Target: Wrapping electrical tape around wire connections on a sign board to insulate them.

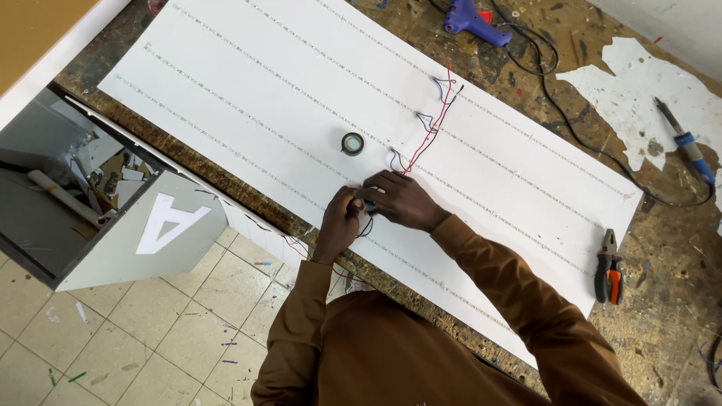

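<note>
I am looking down at a small dark piece, seemingly a bit of black tape or a wire end (368, 201), being pinched between both hands over the near edge of the white panel (248, 83); it is too small to name more surely; my left hand (341, 219) is closing its fingertips on it from the near side; my right hand (401, 199) is curling over it from the far side, fingers pressed together on the same spot, so both grips are clamped on that piece; red and blue wires (432, 120) are running from the hands toward the panel's middle, crossing the glued LED strips (226, 101); a roll of black tape (352, 143) is lying on the panel just beyond the hands, apart from them.

I judge the step in hand to be joining or wrapping a wire connection at a strip; the next move would be calling for steady fingertip pressure and a free hand for the roll.

Pliers (608, 266) are lying at the panel's right corner on the worn worktable (662, 301); a blue glue gun (472, 21) is resting at the far edge; a soldering iron (684, 140) is lying toward the right edge.
</note>
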